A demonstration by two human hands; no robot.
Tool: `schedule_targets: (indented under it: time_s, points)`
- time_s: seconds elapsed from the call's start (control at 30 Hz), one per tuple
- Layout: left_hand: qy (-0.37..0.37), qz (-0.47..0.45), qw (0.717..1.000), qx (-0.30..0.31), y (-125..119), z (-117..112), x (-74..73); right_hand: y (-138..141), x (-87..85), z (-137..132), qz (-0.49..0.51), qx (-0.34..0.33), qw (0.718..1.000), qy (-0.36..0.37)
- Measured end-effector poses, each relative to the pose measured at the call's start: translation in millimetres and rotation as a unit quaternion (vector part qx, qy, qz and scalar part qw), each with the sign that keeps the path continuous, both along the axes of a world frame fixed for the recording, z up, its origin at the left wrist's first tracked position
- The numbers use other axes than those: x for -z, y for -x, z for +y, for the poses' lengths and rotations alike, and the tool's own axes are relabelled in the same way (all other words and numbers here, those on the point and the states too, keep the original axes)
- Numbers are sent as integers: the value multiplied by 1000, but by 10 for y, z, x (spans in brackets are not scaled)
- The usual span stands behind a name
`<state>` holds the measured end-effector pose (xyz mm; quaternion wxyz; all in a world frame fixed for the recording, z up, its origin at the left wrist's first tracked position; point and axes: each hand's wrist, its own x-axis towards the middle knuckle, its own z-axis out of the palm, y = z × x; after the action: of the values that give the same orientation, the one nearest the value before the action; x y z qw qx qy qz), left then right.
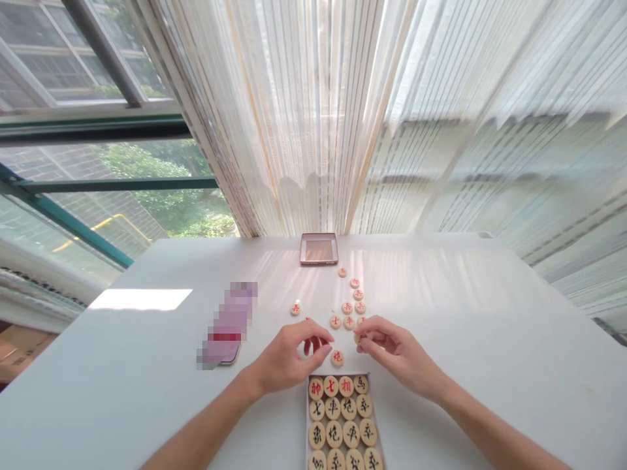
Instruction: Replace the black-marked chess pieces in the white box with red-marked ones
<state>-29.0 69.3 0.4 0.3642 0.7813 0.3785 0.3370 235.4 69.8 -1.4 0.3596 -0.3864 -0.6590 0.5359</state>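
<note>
My left hand (pixel 289 358) hovers just above the table with its fingers curled into a pinch, apparently round a red-marked wooden chess piece. My right hand (pixel 389 349) is beside it, fingers pinched on a small round piece at its fingertips. One loose piece (pixel 337 357) lies between the two hands. Several more round wooden pieces with red characters (pixel 349 307) are scattered just beyond the hands. Right below my hands sits a shallow box (pixel 307 418) with several pieces packed in rows.
A small square lid or tin (pixel 319 249) lies at the table's far edge. A blurred phone-like object (pixel 228 323) rests to the left. A single piece (pixel 295 309) lies apart. White table (pixel 490 339), sheer curtains and a window behind.
</note>
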Motion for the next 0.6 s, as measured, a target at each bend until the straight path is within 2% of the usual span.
schedule_targets:
  time_s: [0.17,0.3,0.43,0.6]
  points:
    - [8,49,997,55,18,-51,38,8,105,0,-25,5,1000,-12]
    - [-38,83,991,102,-5,-107,-13,-4,201,-3,-28,6,999,-24]
    - [-60,126,984,110,-56,-171,-2,-5,223,-19,-31,8,998,-50]
    - [-68,158,979,106,-84,-200,67,-8,173,-38,-54,1,995,-88]
